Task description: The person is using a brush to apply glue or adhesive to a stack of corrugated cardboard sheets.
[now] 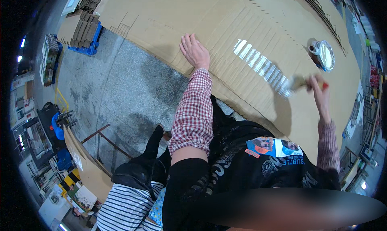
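Observation:
My left hand (195,53) lies flat on a large brown cardboard sheet (181,13), fingers stretched out near its left edge. A brush (299,83) is gripped in my right hand (319,90); the red end of its handle shows past my fingers, and its head is blurred. The brush head is at the near end of a row of shiny, whitish wet stripes (258,62) running across the narrow strips of the cardboard. Beyond my right hand stands a round tub (324,55) with a shiny silvery rim and pale contents.
Slots line the cardboard's edges. Stacked brown cardboard pieces (84,31) rest on a blue pallet (90,47) at the far left. At my left, close by, is a person in a striped top (125,207). Cardboard panels (86,162) and a metal bar frame (107,136) stand beyond them.

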`<move>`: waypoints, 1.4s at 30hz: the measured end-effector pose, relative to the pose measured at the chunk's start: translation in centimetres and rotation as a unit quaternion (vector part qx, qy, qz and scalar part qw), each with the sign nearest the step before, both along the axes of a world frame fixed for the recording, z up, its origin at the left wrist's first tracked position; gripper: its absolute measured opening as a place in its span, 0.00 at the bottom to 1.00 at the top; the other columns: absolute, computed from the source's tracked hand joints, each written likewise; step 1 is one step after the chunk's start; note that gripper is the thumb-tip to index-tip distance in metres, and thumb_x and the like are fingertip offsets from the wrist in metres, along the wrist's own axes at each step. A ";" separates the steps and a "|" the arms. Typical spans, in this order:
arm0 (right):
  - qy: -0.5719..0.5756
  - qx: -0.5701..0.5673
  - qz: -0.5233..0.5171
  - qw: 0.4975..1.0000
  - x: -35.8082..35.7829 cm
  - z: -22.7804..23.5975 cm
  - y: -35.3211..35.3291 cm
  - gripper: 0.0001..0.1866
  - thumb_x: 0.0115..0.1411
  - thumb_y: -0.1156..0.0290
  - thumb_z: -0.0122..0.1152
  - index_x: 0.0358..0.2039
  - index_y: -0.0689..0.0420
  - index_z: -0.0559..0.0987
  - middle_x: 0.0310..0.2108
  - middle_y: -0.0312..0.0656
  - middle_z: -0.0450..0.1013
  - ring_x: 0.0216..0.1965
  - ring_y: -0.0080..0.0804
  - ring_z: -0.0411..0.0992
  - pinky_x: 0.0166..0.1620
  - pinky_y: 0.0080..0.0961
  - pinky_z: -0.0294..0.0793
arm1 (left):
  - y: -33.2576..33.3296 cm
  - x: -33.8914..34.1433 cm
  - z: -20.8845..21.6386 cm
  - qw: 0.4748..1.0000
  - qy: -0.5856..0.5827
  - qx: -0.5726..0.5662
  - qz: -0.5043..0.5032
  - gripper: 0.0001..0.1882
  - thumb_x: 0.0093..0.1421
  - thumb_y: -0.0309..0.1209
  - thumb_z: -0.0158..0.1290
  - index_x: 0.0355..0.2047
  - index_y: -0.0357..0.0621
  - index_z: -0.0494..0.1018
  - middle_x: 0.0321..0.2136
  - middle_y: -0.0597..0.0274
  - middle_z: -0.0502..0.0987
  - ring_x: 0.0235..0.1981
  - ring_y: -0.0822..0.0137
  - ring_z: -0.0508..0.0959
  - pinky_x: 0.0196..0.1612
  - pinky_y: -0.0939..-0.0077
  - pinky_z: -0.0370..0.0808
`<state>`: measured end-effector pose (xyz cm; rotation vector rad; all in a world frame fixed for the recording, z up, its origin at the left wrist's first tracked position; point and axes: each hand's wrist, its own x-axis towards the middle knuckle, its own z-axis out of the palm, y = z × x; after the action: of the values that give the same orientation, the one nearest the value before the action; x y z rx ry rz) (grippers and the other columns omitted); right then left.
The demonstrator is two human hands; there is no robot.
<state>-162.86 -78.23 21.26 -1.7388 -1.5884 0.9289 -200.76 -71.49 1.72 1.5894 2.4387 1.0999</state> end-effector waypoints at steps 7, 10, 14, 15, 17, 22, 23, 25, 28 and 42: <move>0.151 0.072 0.143 0.975 -14.2 -6.3 14.5 0.11 0.60 0.66 0.55 0.31 0.63 0.77 0.27 0.36 0.74 0.27 0.19 0.71 0.31 0.14 0.70 | -0.2 -0.7 -0.1 1.000 0.013 -0.008 0.003 0.17 0.58 0.29 0.40 0.48 0.41 0.66 0.53 0.52 0.64 0.59 0.54 0.58 0.62 0.56 0.49; 0.041 0.034 0.118 0.992 -9.4 -8.0 12.3 0.11 0.59 0.66 0.56 0.29 0.62 0.76 0.22 0.33 0.72 0.23 0.17 0.69 0.27 0.14 0.68 | -0.2 -0.7 -0.2 1.000 0.004 -0.009 0.000 0.18 0.56 0.27 0.42 0.48 0.41 0.65 0.54 0.52 0.62 0.60 0.54 0.56 0.62 0.56 0.47; -0.037 -0.014 0.037 0.999 2.3 -6.3 2.2 0.12 0.59 0.67 0.55 0.22 0.60 0.74 0.17 0.32 0.69 0.19 0.15 0.66 0.23 0.13 0.64 | -0.2 -0.5 -0.4 1.000 0.014 0.008 0.012 0.18 0.56 0.27 0.42 0.48 0.41 0.65 0.54 0.52 0.63 0.59 0.54 0.57 0.62 0.57 0.47; -0.067 -0.023 0.017 0.997 4.8 -5.5 -0.2 0.13 0.59 0.67 0.55 0.21 0.60 0.73 0.16 0.32 0.68 0.17 0.16 0.66 0.21 0.14 0.64 | -0.1 -0.5 -0.5 1.000 0.019 0.009 0.012 0.18 0.56 0.27 0.42 0.48 0.41 0.65 0.54 0.52 0.63 0.59 0.54 0.58 0.62 0.57 0.47; -0.086 -0.097 -0.037 0.991 8.4 -3.5 -3.7 0.13 0.59 0.66 0.55 0.20 0.59 0.73 0.15 0.33 0.68 0.16 0.17 0.66 0.19 0.16 0.64 | 0.0 -0.7 -0.6 1.000 0.025 0.010 0.015 0.18 0.56 0.27 0.42 0.48 0.41 0.65 0.54 0.52 0.63 0.59 0.54 0.58 0.62 0.56 0.47; -0.049 -0.085 -0.033 0.995 4.6 0.7 -2.5 0.12 0.58 0.66 0.56 0.24 0.61 0.75 0.18 0.35 0.71 0.18 0.19 0.68 0.20 0.15 0.65 | -0.1 -1.1 -0.9 1.000 0.020 0.002 0.005 0.19 0.54 0.27 0.45 0.48 0.41 0.65 0.53 0.51 0.63 0.59 0.54 0.58 0.63 0.57 0.47; -0.006 -0.050 -0.052 0.997 1.3 0.4 -0.5 0.11 0.58 0.66 0.57 0.25 0.62 0.75 0.20 0.36 0.72 0.19 0.20 0.69 0.22 0.15 0.66 | -0.2 -1.1 -0.8 1.000 0.025 0.013 0.011 0.19 0.54 0.27 0.45 0.48 0.41 0.65 0.53 0.51 0.63 0.59 0.54 0.58 0.63 0.57 0.47; 0.052 0.056 0.067 0.995 -6.3 -0.5 2.8 0.10 0.58 0.67 0.58 0.30 0.63 0.77 0.23 0.37 0.74 0.24 0.21 0.72 0.28 0.15 0.69 | -0.2 -1.3 -0.6 1.000 0.015 -0.010 0.005 0.20 0.53 0.27 0.46 0.48 0.41 0.65 0.53 0.52 0.63 0.60 0.54 0.57 0.63 0.57 0.47; 0.136 0.047 0.193 0.971 -16.6 -3.4 7.5 0.09 0.56 0.67 0.61 0.29 0.62 0.77 0.22 0.33 0.72 0.25 0.17 0.71 0.29 0.14 0.68 | -0.5 -1.4 -0.3 1.000 0.004 -0.007 0.003 0.20 0.53 0.27 0.47 0.48 0.41 0.65 0.53 0.53 0.63 0.60 0.54 0.56 0.63 0.56 0.47; 0.025 0.064 0.194 0.979 -13.5 -2.0 4.3 0.09 0.56 0.72 0.59 0.23 0.63 0.74 0.20 0.35 0.69 0.20 0.18 0.68 0.23 0.13 0.65 | -0.1 -1.2 -0.8 1.000 0.000 0.006 0.007 0.20 0.53 0.27 0.46 0.48 0.40 0.65 0.53 0.54 0.63 0.60 0.54 0.55 0.62 0.55 0.48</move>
<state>-176.35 -73.92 19.27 -1.3321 -1.9480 1.0135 -201.98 -71.55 0.94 1.5780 2.4526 1.1178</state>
